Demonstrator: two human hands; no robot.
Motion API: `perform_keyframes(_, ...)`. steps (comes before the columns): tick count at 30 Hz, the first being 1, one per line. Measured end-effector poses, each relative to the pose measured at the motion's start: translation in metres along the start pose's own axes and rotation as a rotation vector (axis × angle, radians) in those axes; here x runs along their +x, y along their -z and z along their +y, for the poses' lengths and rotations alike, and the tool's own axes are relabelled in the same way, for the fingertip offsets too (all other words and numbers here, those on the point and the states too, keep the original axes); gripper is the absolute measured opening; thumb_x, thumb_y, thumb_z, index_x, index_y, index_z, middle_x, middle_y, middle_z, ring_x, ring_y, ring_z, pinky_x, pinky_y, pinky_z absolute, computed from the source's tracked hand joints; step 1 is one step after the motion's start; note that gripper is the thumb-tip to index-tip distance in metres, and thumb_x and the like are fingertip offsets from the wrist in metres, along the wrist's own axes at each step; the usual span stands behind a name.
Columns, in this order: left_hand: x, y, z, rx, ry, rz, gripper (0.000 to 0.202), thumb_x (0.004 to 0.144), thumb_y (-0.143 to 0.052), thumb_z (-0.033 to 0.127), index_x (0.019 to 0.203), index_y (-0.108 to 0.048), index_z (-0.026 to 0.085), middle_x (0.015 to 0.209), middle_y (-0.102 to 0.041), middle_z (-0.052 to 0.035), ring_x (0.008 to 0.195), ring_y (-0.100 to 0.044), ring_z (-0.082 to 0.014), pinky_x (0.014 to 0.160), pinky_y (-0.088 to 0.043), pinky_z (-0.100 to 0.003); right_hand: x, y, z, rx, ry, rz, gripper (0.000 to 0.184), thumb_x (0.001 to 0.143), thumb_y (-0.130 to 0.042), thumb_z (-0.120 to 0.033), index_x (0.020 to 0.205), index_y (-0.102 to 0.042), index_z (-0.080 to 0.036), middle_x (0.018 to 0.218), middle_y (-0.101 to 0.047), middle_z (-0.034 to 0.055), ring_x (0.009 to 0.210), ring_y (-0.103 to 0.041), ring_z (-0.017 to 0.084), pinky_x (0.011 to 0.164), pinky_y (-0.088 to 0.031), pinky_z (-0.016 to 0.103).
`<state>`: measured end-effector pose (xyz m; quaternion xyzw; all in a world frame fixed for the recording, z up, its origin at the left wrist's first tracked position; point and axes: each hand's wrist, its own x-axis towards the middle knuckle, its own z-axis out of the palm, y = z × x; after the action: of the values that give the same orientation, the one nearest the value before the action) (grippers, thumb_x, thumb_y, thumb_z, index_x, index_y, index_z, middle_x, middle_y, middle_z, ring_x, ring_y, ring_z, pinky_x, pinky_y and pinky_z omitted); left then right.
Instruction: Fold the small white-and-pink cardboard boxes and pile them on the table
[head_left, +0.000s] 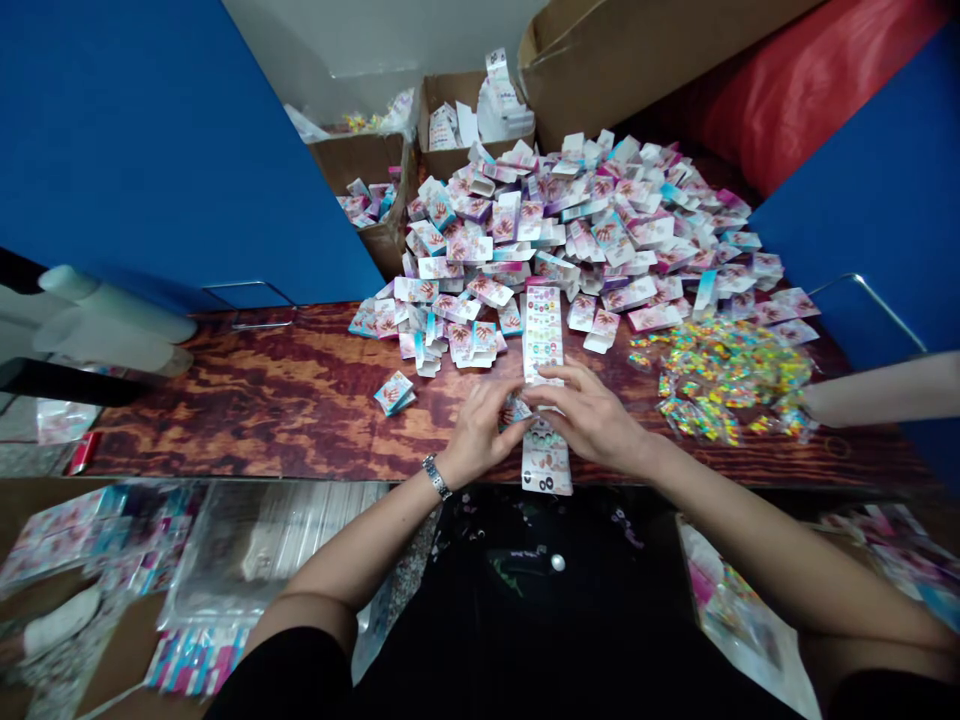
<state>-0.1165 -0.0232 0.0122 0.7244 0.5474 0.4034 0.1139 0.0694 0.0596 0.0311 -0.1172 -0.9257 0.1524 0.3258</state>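
Note:
Over the table's front half, my left hand (pixel 484 425) pinches a small printed cardboard box (pixel 513 410) between thumb and fingers. My right hand (pixel 596 415) meets it from the other side, its bent fingers at the box's right end. Both hands partly hide the box. Beneath them lies a long printed leaflet strip (pixel 543 325), its near end reaching the table edge. To the left, another small box (pixel 394 393) lies apart from the big pile of small boxes (pixel 555 220), many with flaps open.
Clear packets of colourful pieces (pixel 731 380) lie to the right on the wooden table (pixel 262 410). Behind are cardboard cartons (pixel 360 150) holding packets and leaflets. Blue panels (pixel 150 130) flank the table. Pale bottles (pixel 120 305) are at left. A plastic tray stack (pixel 277 540) sits below.

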Motion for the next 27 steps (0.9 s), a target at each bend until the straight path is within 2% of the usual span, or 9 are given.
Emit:
perform_keyframes(3,0.0,-0.001,0.001,-0.012,-0.017,-0.014,0.037,0.09,-0.06,0.027,0.124,-0.05,0.018,0.112,-0.062,-0.0092,0.104,-0.057,-0.0209,0.089,-0.048,-0.038,0.002,0.002,-0.003,0.092,-0.132,0.005,0.023,0.092,-0.053,-0.014,0.113,-0.058,-0.019,0.108,-0.062,0.0104,0.114,-0.055,0.023,0.092,-0.053,0.041)
perform_keyframes(5,0.0,-0.001,0.002,-0.01,-0.04,-0.022,0.036,0.09,-0.059,0.026,0.124,-0.049,0.018,0.112,-0.062,-0.0094,0.105,-0.056,-0.0215,0.09,-0.048,-0.039,0.002,0.001,-0.006,0.127,-0.233,0.017,0.022,0.092,-0.053,-0.015,0.113,-0.057,-0.019,0.107,-0.061,0.0097,0.108,-0.057,0.022,0.089,-0.053,0.039)
perform_keyframes(9,-0.003,-0.002,0.001,-0.001,-0.043,-0.07,0.033,0.09,-0.058,0.026,0.122,-0.05,0.021,0.115,-0.059,-0.0085,0.108,-0.055,-0.0216,0.092,-0.047,-0.039,-0.003,-0.01,-0.01,0.172,-0.448,0.114,0.039,0.088,-0.061,-0.023,0.125,-0.05,-0.018,0.116,-0.057,0.0115,0.098,-0.061,0.021,0.083,-0.055,0.038)
perform_keyframes(11,-0.004,-0.003,0.001,0.031,-0.035,-0.081,0.029,0.09,-0.057,0.025,0.118,-0.052,0.02,0.114,-0.058,-0.0091,0.107,-0.054,-0.022,0.091,-0.048,-0.039,-0.007,-0.017,-0.012,0.249,-0.548,0.139,0.043,0.086,-0.063,-0.026,0.126,-0.049,-0.018,0.11,-0.06,0.01,0.088,-0.064,0.019,0.075,-0.056,0.034)
perform_keyframes(14,-0.006,-0.005,0.002,0.138,-0.054,-0.08,0.03,0.09,-0.053,0.021,0.119,-0.052,0.018,0.114,-0.057,-0.0112,0.106,-0.054,-0.0238,0.09,-0.048,-0.04,-0.01,-0.026,-0.021,0.307,-0.595,0.199,0.036,0.089,-0.059,-0.026,0.123,-0.05,-0.019,0.096,-0.066,0.0062,0.083,-0.066,0.019,0.076,-0.056,0.034)
perform_keyframes(16,-0.005,-0.006,0.003,0.199,-0.068,-0.062,0.032,0.09,-0.051,0.019,0.122,-0.051,0.018,0.115,-0.058,-0.0118,0.107,-0.053,-0.025,0.091,-0.047,-0.042,-0.009,-0.03,-0.026,0.354,-0.606,0.263,0.033,0.09,-0.06,-0.028,0.12,-0.053,-0.02,0.1,-0.067,0.0068,0.086,-0.066,0.019,0.081,-0.056,0.035)
perform_keyframes(21,-0.005,-0.007,0.004,0.217,-0.061,0.014,0.042,0.091,-0.05,0.019,0.132,-0.043,0.018,0.117,-0.059,-0.0116,0.11,-0.054,-0.0246,0.094,-0.046,-0.042,-0.005,-0.038,-0.027,0.673,-0.714,0.378,0.025,0.089,-0.062,-0.035,0.108,-0.062,-0.019,0.104,-0.069,0.0072,0.094,-0.066,0.018,0.082,-0.057,0.033)
perform_keyframes(24,-0.006,-0.008,0.005,0.245,-0.051,0.046,0.056,0.091,-0.052,0.02,0.142,-0.032,0.013,0.12,-0.058,-0.0151,0.111,-0.054,-0.0258,0.096,-0.046,-0.043,-0.003,-0.042,-0.022,0.79,-0.782,0.406,0.025,0.084,-0.068,-0.035,0.102,-0.065,-0.019,0.096,-0.07,0.0054,0.088,-0.067,0.017,0.082,-0.057,0.033)
perform_keyframes(27,-0.008,-0.01,0.004,0.271,-0.051,0.046,0.058,0.092,-0.051,0.02,0.145,-0.03,0.013,0.12,-0.058,-0.0162,0.112,-0.053,-0.0266,0.095,-0.047,-0.043,0.0,-0.043,-0.021,0.845,-0.826,0.416,0.025,0.078,-0.072,-0.033,0.097,-0.067,-0.018,0.091,-0.071,0.0051,0.082,-0.067,0.017,0.079,-0.057,0.033)
